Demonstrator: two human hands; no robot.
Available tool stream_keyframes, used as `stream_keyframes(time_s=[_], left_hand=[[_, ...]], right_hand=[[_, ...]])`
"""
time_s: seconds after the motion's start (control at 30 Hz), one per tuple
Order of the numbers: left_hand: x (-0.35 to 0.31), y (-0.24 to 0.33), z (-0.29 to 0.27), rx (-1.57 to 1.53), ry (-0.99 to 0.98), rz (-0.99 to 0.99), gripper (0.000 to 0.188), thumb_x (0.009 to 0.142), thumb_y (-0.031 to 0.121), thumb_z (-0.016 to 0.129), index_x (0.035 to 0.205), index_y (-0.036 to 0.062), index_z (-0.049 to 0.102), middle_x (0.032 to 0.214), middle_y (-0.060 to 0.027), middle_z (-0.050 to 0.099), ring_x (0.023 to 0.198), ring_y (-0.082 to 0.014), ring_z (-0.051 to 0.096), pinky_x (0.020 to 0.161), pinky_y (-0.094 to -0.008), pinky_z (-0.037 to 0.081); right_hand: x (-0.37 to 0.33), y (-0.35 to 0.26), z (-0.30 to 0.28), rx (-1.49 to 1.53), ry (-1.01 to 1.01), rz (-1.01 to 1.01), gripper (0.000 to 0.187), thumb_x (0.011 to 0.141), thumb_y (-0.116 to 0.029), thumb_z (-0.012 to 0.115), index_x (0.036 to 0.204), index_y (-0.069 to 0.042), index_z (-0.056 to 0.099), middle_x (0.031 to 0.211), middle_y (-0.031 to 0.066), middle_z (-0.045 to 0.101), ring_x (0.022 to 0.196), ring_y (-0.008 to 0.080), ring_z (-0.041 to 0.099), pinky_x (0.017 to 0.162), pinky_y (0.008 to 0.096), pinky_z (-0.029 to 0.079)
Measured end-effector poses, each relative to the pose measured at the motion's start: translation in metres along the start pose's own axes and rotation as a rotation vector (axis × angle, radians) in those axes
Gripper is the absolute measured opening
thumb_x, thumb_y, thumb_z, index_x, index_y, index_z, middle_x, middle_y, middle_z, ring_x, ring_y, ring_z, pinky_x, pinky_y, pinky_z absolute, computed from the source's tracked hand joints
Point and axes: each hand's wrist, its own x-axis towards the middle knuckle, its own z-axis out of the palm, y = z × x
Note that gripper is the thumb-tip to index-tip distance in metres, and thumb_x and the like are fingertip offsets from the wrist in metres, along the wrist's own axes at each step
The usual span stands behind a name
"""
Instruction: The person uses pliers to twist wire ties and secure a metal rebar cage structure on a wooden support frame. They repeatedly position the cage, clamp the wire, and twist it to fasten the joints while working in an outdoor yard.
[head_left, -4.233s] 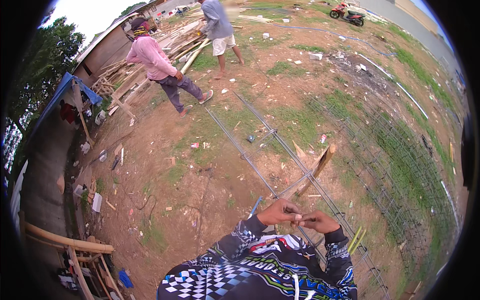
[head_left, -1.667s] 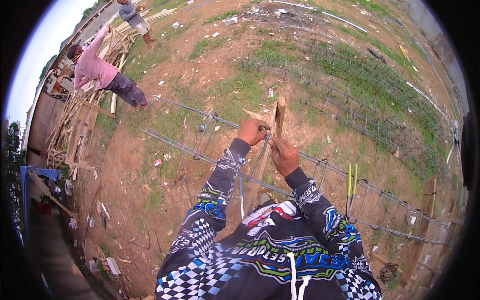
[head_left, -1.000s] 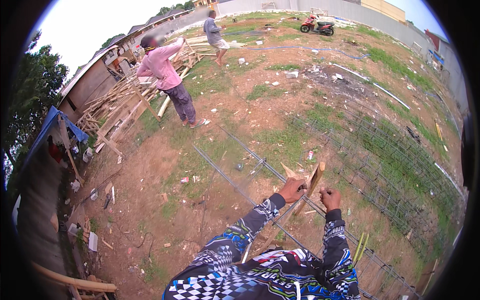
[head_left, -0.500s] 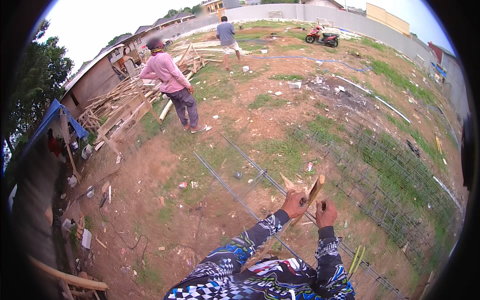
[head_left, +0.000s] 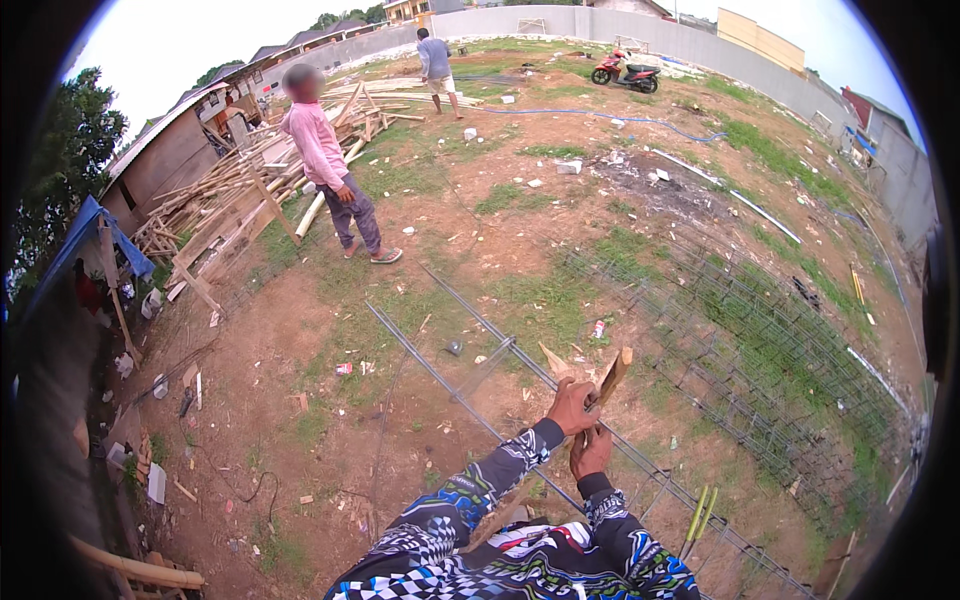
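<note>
In front of me, my left hand (head_left: 572, 406) is closed beside the split top of a wooden stake (head_left: 616, 374). Just below it, my right hand (head_left: 590, 452) has its fingers curled in, close to the left one. Whatever the fingers pinch is too small or hidden to make out. Long steel reinforcing bars (head_left: 478, 318) run under both hands, held up off the ground, with a thin crosspiece (head_left: 486, 366) between them. A tool with two yellow-green handles (head_left: 700, 522) rests at the bars to the right of my right forearm.
Rebar cages (head_left: 745, 345) lie on the grass at right. A person in a pink top (head_left: 318, 150) stands at left by a pile of bamboo and timber (head_left: 240, 190). Another person (head_left: 436, 70) is farther back, left of a red motorbike (head_left: 626, 74). Bamboo (head_left: 140, 565) lies at lower left.
My right hand has moved left and in toward my left hand, from the far side of the stake. The pink-topped person has turned, and the farther person has shifted posture.
</note>
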Motion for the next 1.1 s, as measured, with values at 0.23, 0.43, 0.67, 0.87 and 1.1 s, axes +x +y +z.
stream_keyframes(time_s=[0.23,0.43,0.67,0.87,1.1], left_hand=[[-0.003,0.003,-0.003,-0.042,-0.056,0.011,0.027,0.071,0.024,0.069,0.089,0.0047,0.064,0.080,-0.0106,0.062,0.084,-0.0299,0.062,0.111,-0.0499,0.026],[-0.010,-0.014,-0.015,0.063,-0.180,0.147,0.041,0.072,0.029,0.068,0.108,0.0084,0.070,0.089,-0.0122,0.062,0.100,-0.0300,0.060,0.118,-0.0544,0.013],[-0.021,0.006,-0.023,0.054,-0.110,0.087,0.063,0.069,0.022,0.072,0.128,0.0048,0.055,0.098,-0.0114,0.064,0.102,-0.0287,0.061,0.118,-0.0541,0.009],[-0.013,0.010,-0.011,-0.073,-0.075,-0.026,0.087,0.075,0.020,0.072,0.145,-0.0034,0.027,0.090,-0.0096,0.067,0.100,-0.0262,0.063,0.119,-0.0494,0.008],[-0.014,0.001,-0.005,0.005,-0.038,-0.032,0.058,0.082,0.024,0.071,0.132,0.0023,0.050,0.083,-0.0088,0.066,0.094,-0.0226,0.063,0.116,-0.0491,0.014]], right_hand=[[0.002,0.004,0.015,0.054,-0.141,0.096,0.021,0.086,-0.016,0.056,0.100,-0.002,0.063,0.086,0.0207,0.063,0.082,0.0404,0.061,0.071,0.0477,0.047],[0.058,0.004,-0.102,0.203,-0.584,0.083,0.023,0.093,-0.018,0.053,0.081,-0.004,0.066,0.069,0.0163,0.063,0.064,0.0296,0.063,0.062,0.0375,0.046],[0.113,-0.043,-0.113,-0.385,-0.700,-0.540,0.012,0.078,-0.013,0.062,0.085,-0.004,0.065,0.076,0.0145,0.067,0.077,0.0335,0.066,0.067,0.0451,0.051],[0.173,-0.011,-0.076,-0.329,-0.604,-0.807,0.014,0.079,-0.020,0.064,0.084,-0.010,0.071,0.075,0.0104,0.067,0.078,0.0292,0.067,0.072,0.0438,0.050],[0.160,0.041,-0.067,0.062,-0.813,-0.116,0.035,0.087,-0.039,0.067,0.092,-0.005,0.073,0.074,0.0168,0.066,0.069,0.0349,0.061,0.065,0.0429,0.046]])
